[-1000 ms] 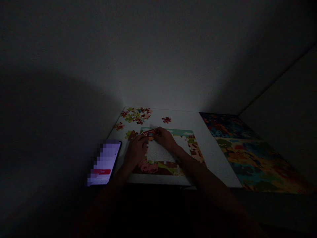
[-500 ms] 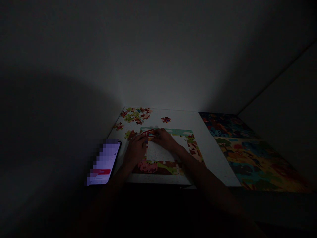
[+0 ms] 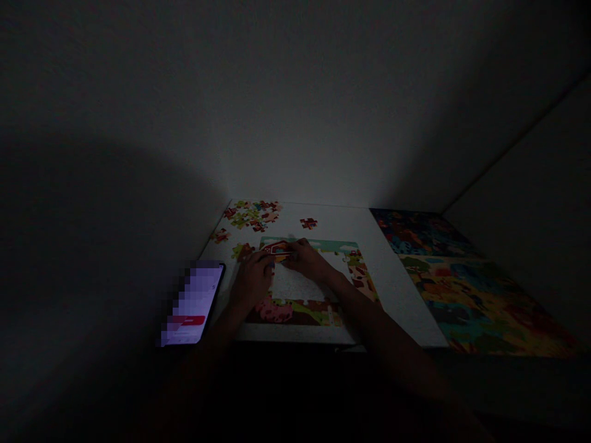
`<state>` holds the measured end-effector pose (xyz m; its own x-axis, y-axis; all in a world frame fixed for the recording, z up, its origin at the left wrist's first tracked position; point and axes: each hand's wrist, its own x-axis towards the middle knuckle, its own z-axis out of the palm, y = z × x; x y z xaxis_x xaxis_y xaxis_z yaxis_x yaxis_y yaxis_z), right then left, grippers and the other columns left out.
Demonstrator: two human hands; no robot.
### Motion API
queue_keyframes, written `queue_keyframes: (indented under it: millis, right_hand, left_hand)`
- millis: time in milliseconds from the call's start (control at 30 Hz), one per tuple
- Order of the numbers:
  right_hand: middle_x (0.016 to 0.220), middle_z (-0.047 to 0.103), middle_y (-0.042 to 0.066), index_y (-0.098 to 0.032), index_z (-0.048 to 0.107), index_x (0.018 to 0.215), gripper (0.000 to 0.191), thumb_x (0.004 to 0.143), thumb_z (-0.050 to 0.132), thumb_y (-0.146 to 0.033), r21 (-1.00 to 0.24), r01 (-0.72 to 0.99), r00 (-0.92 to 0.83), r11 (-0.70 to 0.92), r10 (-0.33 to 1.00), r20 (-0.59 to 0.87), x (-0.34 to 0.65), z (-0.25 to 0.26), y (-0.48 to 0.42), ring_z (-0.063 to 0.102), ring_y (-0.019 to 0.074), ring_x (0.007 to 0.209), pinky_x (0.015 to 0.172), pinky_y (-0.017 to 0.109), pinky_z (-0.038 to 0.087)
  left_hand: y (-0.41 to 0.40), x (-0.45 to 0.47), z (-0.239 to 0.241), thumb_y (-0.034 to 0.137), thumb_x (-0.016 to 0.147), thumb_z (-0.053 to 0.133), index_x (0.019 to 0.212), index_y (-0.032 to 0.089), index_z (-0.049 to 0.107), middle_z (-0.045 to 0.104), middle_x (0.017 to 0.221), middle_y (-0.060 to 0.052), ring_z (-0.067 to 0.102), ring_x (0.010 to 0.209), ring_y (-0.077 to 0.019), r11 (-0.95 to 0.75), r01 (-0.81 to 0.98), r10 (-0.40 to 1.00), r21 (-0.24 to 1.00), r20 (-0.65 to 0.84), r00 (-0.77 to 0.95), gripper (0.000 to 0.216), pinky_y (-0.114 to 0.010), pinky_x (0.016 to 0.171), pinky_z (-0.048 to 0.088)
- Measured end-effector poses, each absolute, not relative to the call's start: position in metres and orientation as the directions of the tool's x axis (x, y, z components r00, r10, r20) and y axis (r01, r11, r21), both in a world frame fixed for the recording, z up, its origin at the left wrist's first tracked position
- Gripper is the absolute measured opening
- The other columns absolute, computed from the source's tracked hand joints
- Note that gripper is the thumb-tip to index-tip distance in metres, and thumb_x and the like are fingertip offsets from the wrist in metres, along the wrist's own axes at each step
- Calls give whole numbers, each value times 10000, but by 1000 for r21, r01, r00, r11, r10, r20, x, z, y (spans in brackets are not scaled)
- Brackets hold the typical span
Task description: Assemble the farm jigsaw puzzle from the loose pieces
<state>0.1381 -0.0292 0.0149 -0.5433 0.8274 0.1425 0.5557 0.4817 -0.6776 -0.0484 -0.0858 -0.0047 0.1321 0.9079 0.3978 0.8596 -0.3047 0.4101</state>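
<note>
Barn puzzle pieces (image 3: 279, 248) are apparently being aligned, right hand (image 3: 305, 258) seemingly pinching, left hand (image 3: 252, 278) touching, its finger closure unclear; seating is likely requiring even pressure.

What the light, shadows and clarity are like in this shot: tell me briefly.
Head view: dim overall, the wall fading into shadow toward the left; head view: the phone glows brightly, its left edge pixelated; head view: the left hand and right hand are dusky but readable in outline, while the puzzle's fine detail is murky.
</note>
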Motion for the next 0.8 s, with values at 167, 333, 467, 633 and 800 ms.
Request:
queue_keyframes:
  millis: [167,333,467,633,800]
  right_hand:
    - [978,529,80,-171,621,1229,444,798,711,-226,-670,573,-528,472,838,139,139,12,-28,492,234,1029,926,371,427]
    - [996,545,87,-170,630,1209,434,795,724,-258,-672,575,-519,467,843,141,141,7,-26,524,222,972,902,362,440]
    - [1009,562,98,-166,633,1200,426,798,728,-273,-652,599,-519,465,846,127,146,9,-25,534,238,1016,903,358,440]
    - [1023,543,97,-145,618,1218,422,842,687,-324,-594,651,-530,473,843,92,149,12,-26,542,223,1021,891,336,444]
    - [1041,540,90,-158,599,1244,441,844,688,-322,-555,682,-528,476,846,77,147,15,-29,548,211,1021,896,312,442]
  left_hand:
    - [-86,-49,-6,113,836,462,1063,193,713,665,1186,-73,580,1147,-244,-311,865,904,394,403,141,348,-466,1130,361]
    - [-86,-49,-7,124,842,459,1067,194,714,663,1193,-72,575,1154,-252,-300,872,908,387,396,136,347,-477,1140,345]
    - [-85,-50,-8,130,845,457,1061,200,712,663,1185,-71,579,1146,-244,-318,866,900,387,409,147,341,-487,1139,344]
    - [-84,-51,-9,125,842,457,1059,189,714,668,1175,-75,587,1137,-247,-316,868,902,382,404,151,343,-493,1145,336]
    - [-85,-50,-10,118,843,443,1072,174,710,653,1199,-85,574,1154,-245,-326,861,894,390,423,146,356,-461,1110,392]
